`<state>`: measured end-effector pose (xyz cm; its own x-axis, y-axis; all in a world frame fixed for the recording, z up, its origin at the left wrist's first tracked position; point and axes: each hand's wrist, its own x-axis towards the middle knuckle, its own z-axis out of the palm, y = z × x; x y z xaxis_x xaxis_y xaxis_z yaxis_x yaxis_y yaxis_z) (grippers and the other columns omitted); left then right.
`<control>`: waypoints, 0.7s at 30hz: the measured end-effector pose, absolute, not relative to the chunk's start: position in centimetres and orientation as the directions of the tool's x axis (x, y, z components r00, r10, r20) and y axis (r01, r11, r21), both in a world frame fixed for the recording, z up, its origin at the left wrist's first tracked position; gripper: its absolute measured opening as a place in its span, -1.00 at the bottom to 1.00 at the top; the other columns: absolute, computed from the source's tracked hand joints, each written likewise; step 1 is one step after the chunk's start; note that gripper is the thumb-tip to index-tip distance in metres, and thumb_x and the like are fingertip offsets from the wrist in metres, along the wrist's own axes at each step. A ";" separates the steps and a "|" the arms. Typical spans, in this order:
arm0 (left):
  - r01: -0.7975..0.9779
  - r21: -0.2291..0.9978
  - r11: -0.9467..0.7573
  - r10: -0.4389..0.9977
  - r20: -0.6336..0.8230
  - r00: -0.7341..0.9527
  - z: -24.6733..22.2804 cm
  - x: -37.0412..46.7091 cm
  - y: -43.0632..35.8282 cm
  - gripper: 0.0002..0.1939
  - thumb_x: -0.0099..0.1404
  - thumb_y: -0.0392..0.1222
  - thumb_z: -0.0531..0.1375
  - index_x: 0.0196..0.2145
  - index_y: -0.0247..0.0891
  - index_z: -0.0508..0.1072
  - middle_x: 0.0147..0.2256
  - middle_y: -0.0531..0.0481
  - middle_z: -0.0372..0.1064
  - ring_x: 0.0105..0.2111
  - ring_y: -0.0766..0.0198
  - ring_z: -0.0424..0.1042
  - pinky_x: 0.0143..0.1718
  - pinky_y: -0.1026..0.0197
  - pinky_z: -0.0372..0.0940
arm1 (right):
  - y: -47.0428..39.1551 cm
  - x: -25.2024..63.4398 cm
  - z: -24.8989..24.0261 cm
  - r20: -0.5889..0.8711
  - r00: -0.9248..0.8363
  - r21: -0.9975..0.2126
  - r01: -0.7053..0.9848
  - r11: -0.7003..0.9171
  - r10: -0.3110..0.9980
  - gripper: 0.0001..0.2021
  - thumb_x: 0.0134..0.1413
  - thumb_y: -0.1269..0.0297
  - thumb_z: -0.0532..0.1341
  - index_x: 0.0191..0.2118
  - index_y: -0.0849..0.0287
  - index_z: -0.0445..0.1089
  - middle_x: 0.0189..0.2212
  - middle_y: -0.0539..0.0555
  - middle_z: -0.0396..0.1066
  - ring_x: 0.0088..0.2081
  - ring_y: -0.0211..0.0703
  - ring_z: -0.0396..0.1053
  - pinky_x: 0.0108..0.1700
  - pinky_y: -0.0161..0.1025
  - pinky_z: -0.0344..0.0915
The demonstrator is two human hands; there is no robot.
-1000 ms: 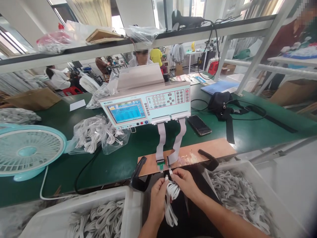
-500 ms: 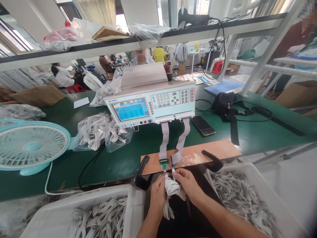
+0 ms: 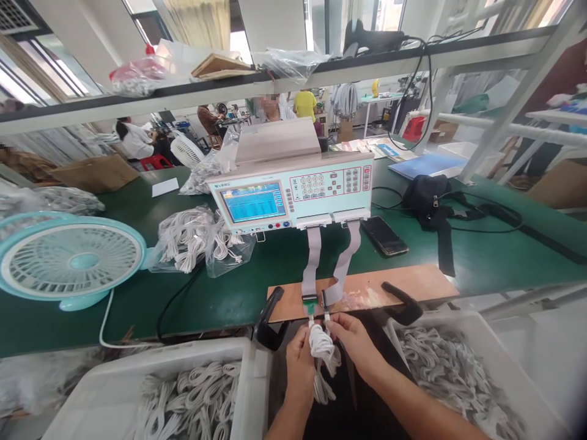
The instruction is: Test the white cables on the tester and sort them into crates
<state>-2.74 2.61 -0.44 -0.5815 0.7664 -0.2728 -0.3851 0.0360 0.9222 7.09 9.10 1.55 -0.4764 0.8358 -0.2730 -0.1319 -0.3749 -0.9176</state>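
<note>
Tester (image 3: 293,183) ribbons run down to the sockets (image 3: 318,301) on the wooden board (image 3: 367,292), where your left hand (image 3: 300,360) and right hand (image 3: 351,339) each pinch one plug of the coiled white cable (image 3: 323,354). Pushing a plug in crooked could bend it or tug those ribbons.

A smooth white plastic-sheathed cable (image 3: 323,357) is seen against a matt wooden board (image 3: 403,282), matt green bench covering (image 3: 220,293) and glossy plastic tester casing (image 3: 321,201).
</note>
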 end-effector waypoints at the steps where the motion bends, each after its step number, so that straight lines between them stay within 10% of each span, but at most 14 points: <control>1: -0.357 0.934 0.027 0.786 -0.240 -0.570 -0.7 -2.8 2.6 -0.82 0.04 -0.14 0.26 -0.44 -0.33 0.51 -0.51 0.02 0.38 -0.48 0.30 0.29 -0.42 0.33 0.21 | 9.1 7.1 1.5 -0.267 -0.475 -0.921 -0.131 -0.368 0.838 -0.67 -0.16 0.03 0.31 -0.53 0.23 0.35 -0.61 -0.04 0.25 -0.53 -0.29 0.13 -0.42 -0.31 0.12; 7: -0.364 0.931 0.004 0.821 -0.210 -0.530 -0.9 -3.0 2.5 -0.90 0.05 -0.23 0.24 -0.45 -0.32 0.50 -0.56 0.05 0.38 -0.54 0.34 0.27 -0.49 0.35 0.19 | 9.0 6.9 1.3 -0.248 -0.473 -0.931 -0.124 -0.343 0.845 -0.65 -0.14 -0.01 0.29 -0.53 0.24 0.37 -0.61 -0.05 0.25 -0.52 -0.28 0.13 -0.41 -0.32 0.10; 21: -0.365 0.931 -0.027 0.802 -0.198 -0.564 -1.5 -4.0 4.9 -0.43 -0.20 0.31 0.30 -0.69 -0.35 0.38 -0.68 0.07 0.16 -0.61 0.36 0.10 -0.54 0.30 0.05 | 9.4 5.8 -1.4 -0.246 -0.513 -0.880 -0.236 -0.411 0.822 -0.57 -0.37 -0.12 0.38 -0.56 0.20 0.40 -0.61 0.02 0.35 -0.52 -0.15 0.28 -0.43 -0.27 0.22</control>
